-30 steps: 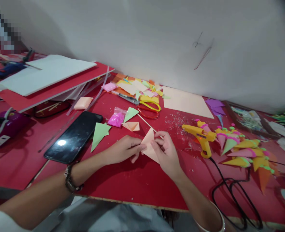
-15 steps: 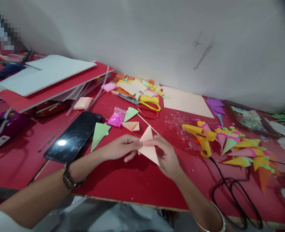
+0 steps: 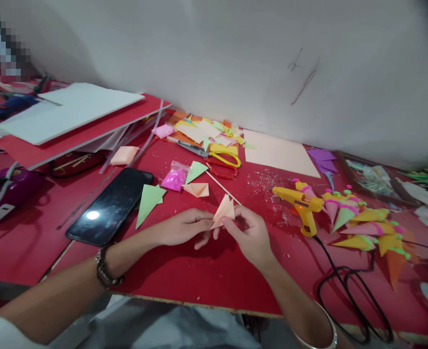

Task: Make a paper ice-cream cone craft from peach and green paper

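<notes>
A folded peach paper piece (image 3: 225, 210) is held between both hands above the red table. My right hand (image 3: 252, 232) pinches it from the right, thumb in front and fingers behind. My left hand (image 3: 184, 227) grips its lower left corner, with the lower fingers curled loosely below. Just beyond the hands lies another folded peach paper (image 3: 198, 189). Close by are a bag of bright pink material (image 3: 175, 177), a green paper triangle (image 3: 196, 171) and more green folded paper (image 3: 148, 202).
A black phone (image 3: 110, 206) lies left of the hands. To the right sits a yellow glue gun (image 3: 301, 203) with a looping black cable, beside several paper cones (image 3: 373, 228). Yellow-and-red-handled scissors (image 3: 223, 159), paper scraps and a large peach sheet (image 3: 277, 152) lie toward the wall.
The peach paper has gone from a wide flat triangle to a smaller shape with layered points at its top. My right hand's thumb has moved to the front of it.
</notes>
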Demonstrator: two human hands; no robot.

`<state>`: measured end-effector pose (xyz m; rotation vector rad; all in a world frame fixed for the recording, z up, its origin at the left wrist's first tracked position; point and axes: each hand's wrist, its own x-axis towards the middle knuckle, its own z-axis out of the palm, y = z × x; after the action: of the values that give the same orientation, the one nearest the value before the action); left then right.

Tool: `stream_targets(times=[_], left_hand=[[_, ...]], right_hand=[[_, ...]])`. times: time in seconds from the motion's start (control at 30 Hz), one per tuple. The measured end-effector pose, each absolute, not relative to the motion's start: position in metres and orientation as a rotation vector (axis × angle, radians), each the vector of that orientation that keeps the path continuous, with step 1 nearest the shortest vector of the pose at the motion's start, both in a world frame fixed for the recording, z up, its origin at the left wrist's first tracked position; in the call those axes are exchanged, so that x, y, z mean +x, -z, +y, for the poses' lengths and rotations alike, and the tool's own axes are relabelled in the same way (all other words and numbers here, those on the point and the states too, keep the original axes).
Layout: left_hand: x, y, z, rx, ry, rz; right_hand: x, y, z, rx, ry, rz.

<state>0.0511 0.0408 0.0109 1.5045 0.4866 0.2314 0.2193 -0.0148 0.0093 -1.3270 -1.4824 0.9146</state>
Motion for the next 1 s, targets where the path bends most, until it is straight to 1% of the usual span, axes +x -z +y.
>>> stream_targets(times=[0.27, 0.47, 0.57, 0.73, 1.0], left_hand=[[0.0561, -0.0130, 0.0367, 1.689, -0.279, 0.568], [0.0561, -0.0112, 0.0369, 1.753, -0.286, 0.578], [0.0542, -0.0111, 0.0381, 1.748, -0.253, 0.529], [0.0517, -0.0116, 0.0403, 1.775, -0.146, 0.400], [0.0494, -0.0107, 0.0413, 1.776, -0.037, 0.356]], right_hand=[[0.2179, -0.0003, -0.0128, -1.428, -0.922, -1.378], [0.2167, -0.0033, -0.0124, -1.334, -1.083, -1.283], [0.2164, -0.0063, -0.0127, -1.341, -1.128, -1.277], [0.2176, -0.0084, -0.0133, -1.266, -1.345, -1.368], [0.2184, -0.0069, -0.0142, -1.245, -1.452, -1.384]])
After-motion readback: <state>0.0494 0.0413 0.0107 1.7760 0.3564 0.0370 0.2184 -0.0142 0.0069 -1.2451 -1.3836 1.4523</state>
